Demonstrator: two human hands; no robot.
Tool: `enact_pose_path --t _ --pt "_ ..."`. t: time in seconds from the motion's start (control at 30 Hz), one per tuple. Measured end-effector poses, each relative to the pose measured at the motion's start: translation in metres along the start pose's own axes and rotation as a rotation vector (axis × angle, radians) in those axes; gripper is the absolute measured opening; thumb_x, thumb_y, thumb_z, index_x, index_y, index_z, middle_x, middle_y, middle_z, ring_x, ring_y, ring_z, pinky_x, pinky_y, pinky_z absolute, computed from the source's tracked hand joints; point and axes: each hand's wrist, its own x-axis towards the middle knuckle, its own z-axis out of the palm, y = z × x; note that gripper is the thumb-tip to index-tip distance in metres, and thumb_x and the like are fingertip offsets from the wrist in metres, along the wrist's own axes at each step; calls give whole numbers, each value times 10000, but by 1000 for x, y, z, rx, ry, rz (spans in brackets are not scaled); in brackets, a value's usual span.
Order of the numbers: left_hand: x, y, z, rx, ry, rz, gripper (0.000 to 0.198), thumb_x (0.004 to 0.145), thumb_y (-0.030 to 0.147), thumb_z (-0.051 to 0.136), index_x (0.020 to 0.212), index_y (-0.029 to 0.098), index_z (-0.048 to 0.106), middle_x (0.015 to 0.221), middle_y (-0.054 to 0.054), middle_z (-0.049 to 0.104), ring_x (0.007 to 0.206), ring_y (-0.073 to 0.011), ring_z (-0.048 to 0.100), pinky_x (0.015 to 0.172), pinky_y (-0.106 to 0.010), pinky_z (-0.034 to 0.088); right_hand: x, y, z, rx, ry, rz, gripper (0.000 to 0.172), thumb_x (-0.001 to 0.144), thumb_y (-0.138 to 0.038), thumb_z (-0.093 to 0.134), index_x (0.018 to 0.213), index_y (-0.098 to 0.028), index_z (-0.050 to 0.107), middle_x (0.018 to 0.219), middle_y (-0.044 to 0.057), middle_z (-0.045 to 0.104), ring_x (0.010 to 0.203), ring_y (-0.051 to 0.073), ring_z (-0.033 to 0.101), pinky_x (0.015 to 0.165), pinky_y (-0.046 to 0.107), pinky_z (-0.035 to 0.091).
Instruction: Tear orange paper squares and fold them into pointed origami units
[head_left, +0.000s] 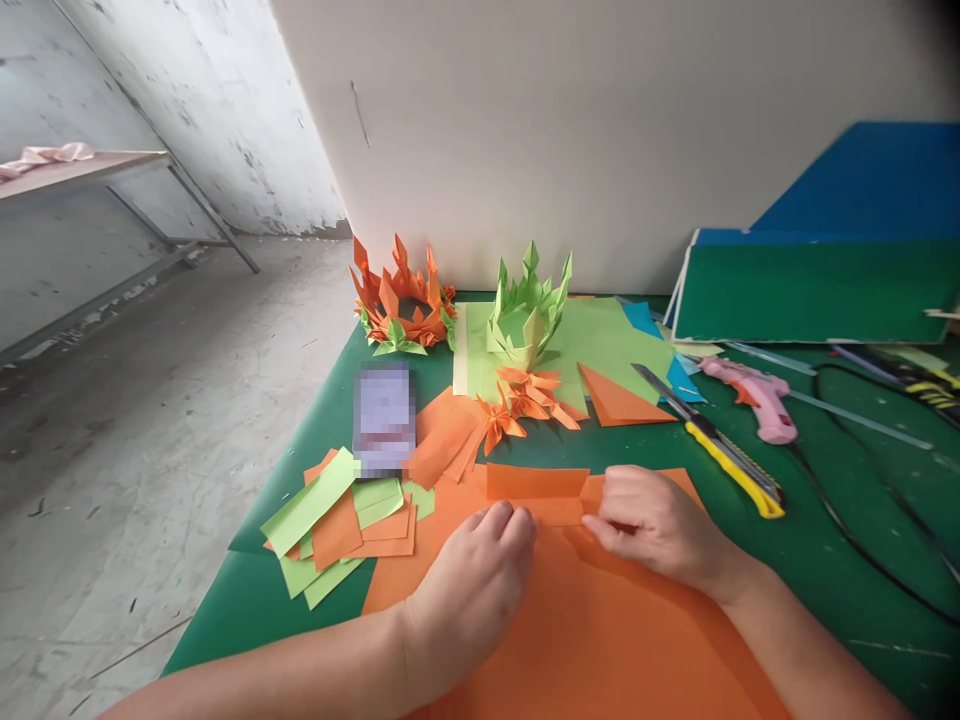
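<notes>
View: head camera, looking down over the work.
Folded orange strip (538,482): lay at the centre of the frame on the large orange sheet (600,640), its far flap raised along a crease.
Left hand (480,565): was just below and left of the strip, back upward, fingers curled down by the strip's lower left corner.
Right hand (664,525): was at the strip's right end, fingers curled inward, thumb pointing left at the lower corner.
Grip: fingertips were partly hidden, so whether either hand pinched the paper could not be told.
Large orange sheet: covered the lower middle of the frame, on the green tabletop (840,610).
Paper scraps (337,530): green and orange pieces overlapped left of centre, near a pixelated purple rectangle (383,410).
Orange crown (401,300): stood at upper middle, green leaves around its base.
Green crown (527,325): stood right of the orange one, on a light green sheet (622,350).
Orange paper flowers (529,395): lay just below the green crown, with an orange triangle (619,400) to their right.
Yellow cutter (731,465): lay right of centre, blade toward upper left.
Pink glue gun (757,400): lay just above the cutter.
Green board (810,290): leaned at upper right.
</notes>
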Motion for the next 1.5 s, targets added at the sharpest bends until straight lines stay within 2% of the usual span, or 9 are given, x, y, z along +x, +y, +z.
enact_pose_path --t 0.23,0.4,0.6,0.77,0.9,0.97,1.07,1.17,1.5 --pt "-1 -2 -2 -5 2 14 368 745 45 477 1088 101 599 945 -91 544 799 -221 483 647 -328 465 -1 -3 -3 -25 113 -40 379 934 -178 533 560 -189 475 536 -31 389 566 129 316 574 290 272" --pt "0 0 -3 14 -2 19 371 741 47 489 1082 99 627 936 -84 549 807 -218 479 662 -322 469 5 -19 5 -50 53 -142 151 946 -213 543 1003 -190 680 707 26 606 693 171 451 652 313 321" --pt "-4 7 2 162 38 -10 396 781 132 556 1166 111 646 920 -94 546 812 -226 477 637 -325 460 11 -29 13 -140 -27 -70 379 977 -185 457 613 -180 562 572 -3 466 620 146 343 609 310 259" --pt "-11 14 -1 238 -83 -53 187 770 155 605 922 139 713 880 -105 550 743 -216 479 550 -317 419 9 -21 4 -171 -1 -56 414 960 -172 460 546 -178 462 558 -11 410 604 140 323 599 304 253" --pt "-8 11 -4 199 -79 -53 209 784 64 542 930 126 678 818 -84 534 693 -193 485 515 -295 395 7 -16 0 -224 40 -62 395 934 -161 480 540 -188 469 551 -8 421 595 146 355 589 305 274" --pt "-4 7 -3 154 -60 -54 286 773 39 524 1018 127 641 808 -68 527 689 -191 496 515 -294 399 8 -18 2 -222 124 -84 322 928 -153 507 612 -190 558 590 6 502 625 154 428 612 309 330" --pt "1 0 1 64 -6 -85 459 765 55 525 1215 140 529 859 -52 541 683 -186 514 538 -301 426 11 -23 8 -208 300 -70 153 926 -173 555 1011 -190 681 888 72 671 837 204 576 768 361 443" --pt "2 -3 6 6 56 -63 470 816 57 468 1280 130 469 885 -57 556 727 -199 534 603 -320 465 14 -24 13 -241 330 -17 414 932 -208 571 1345 -204 536 1232 124 633 1107 270 566 931 443 444" --pt "3 -3 7 -209 157 15 349 872 2 379 1161 135 522 1107 -105 600 961 -231 592 792 -330 517 15 -16 17 -143 339 82 328 942 -141 559 1255 -225 610 1052 85 673 982 236 591 859 417 478"
